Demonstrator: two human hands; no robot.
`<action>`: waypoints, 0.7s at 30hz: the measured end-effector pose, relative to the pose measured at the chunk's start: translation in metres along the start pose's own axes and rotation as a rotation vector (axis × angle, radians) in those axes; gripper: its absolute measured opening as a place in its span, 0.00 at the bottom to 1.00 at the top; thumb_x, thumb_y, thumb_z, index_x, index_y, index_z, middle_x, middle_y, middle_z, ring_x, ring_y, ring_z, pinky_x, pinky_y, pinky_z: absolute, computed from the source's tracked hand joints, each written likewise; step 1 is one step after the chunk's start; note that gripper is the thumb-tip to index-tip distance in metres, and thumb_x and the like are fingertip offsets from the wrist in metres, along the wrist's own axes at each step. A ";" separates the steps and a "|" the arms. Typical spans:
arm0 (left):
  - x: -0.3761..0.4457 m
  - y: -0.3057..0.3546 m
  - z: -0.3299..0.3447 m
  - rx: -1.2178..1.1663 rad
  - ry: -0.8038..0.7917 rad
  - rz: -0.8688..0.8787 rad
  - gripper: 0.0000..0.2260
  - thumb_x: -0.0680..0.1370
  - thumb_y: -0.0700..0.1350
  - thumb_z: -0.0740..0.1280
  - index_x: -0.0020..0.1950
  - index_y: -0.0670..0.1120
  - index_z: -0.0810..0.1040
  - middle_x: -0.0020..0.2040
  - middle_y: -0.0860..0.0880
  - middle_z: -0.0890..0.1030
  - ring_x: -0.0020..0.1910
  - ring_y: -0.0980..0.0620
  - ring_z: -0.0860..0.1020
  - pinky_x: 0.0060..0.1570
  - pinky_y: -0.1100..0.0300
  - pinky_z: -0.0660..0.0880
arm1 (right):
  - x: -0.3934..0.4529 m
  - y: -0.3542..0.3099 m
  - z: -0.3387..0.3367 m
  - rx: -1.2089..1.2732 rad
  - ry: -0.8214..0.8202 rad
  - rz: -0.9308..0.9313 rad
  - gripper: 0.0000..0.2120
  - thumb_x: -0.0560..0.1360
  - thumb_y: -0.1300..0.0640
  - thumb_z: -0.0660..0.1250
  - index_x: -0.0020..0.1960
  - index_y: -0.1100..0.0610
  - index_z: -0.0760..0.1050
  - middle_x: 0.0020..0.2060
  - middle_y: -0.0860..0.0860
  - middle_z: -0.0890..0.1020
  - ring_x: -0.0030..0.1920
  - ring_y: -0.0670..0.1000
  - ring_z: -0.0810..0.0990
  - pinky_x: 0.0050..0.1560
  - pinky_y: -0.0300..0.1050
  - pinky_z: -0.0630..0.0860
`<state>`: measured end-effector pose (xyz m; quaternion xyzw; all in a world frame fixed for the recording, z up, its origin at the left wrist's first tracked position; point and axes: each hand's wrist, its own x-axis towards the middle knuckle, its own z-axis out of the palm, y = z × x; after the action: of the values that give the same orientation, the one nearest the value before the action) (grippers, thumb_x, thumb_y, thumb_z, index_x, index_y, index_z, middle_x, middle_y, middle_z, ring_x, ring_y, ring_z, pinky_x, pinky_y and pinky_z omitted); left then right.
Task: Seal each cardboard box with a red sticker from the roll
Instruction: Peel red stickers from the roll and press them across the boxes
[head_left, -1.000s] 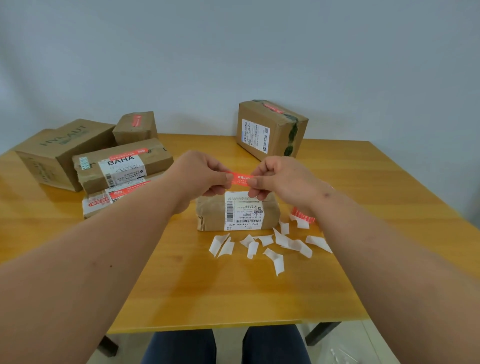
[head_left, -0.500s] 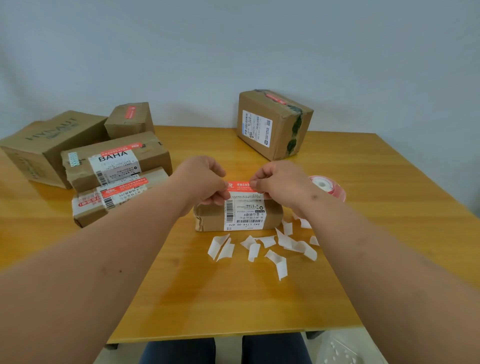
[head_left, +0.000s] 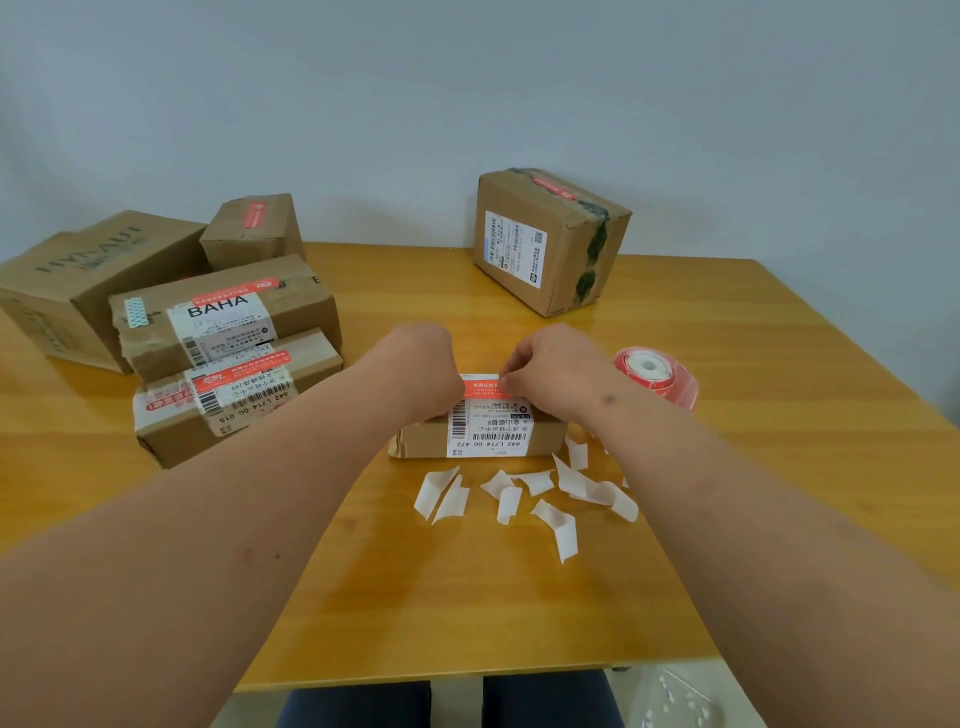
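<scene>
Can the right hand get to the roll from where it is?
Probably yes. The roll stands on the table just right of the right hand, with nothing between them. But that hand is pinching the sticker on the box.

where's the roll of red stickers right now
In the head view, the sticker roll sits on the wooden table, right of centre, just beyond the right hand and beside the small box being sealed.

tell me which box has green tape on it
The tall box standing alone at the back right: dark green tape crosses its top and side. The others show none.
</scene>
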<state>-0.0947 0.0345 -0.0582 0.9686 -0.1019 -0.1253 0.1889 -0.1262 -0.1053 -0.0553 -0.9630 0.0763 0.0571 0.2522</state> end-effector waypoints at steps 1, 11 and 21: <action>0.001 0.000 0.001 -0.006 -0.010 -0.008 0.06 0.76 0.38 0.63 0.48 0.41 0.79 0.41 0.44 0.84 0.38 0.46 0.83 0.42 0.52 0.83 | 0.001 0.000 0.001 -0.010 0.006 -0.001 0.05 0.77 0.55 0.68 0.50 0.53 0.82 0.38 0.46 0.78 0.43 0.46 0.78 0.42 0.39 0.76; 0.006 -0.003 0.004 0.014 -0.051 -0.040 0.06 0.79 0.41 0.63 0.51 0.42 0.79 0.42 0.44 0.85 0.40 0.47 0.85 0.44 0.52 0.83 | 0.006 0.001 0.005 -0.056 0.021 0.003 0.05 0.77 0.55 0.68 0.51 0.53 0.81 0.37 0.45 0.76 0.39 0.44 0.75 0.40 0.38 0.75; 0.007 -0.005 0.007 0.185 0.010 0.042 0.06 0.80 0.45 0.63 0.53 0.45 0.77 0.44 0.48 0.81 0.43 0.49 0.82 0.44 0.56 0.81 | 0.006 0.001 0.005 -0.118 0.041 0.008 0.15 0.75 0.55 0.70 0.60 0.54 0.75 0.49 0.49 0.74 0.48 0.49 0.73 0.48 0.42 0.75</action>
<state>-0.0898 0.0347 -0.0678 0.9802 -0.1323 -0.1066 0.1018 -0.1206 -0.1041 -0.0609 -0.9768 0.0820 0.0427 0.1931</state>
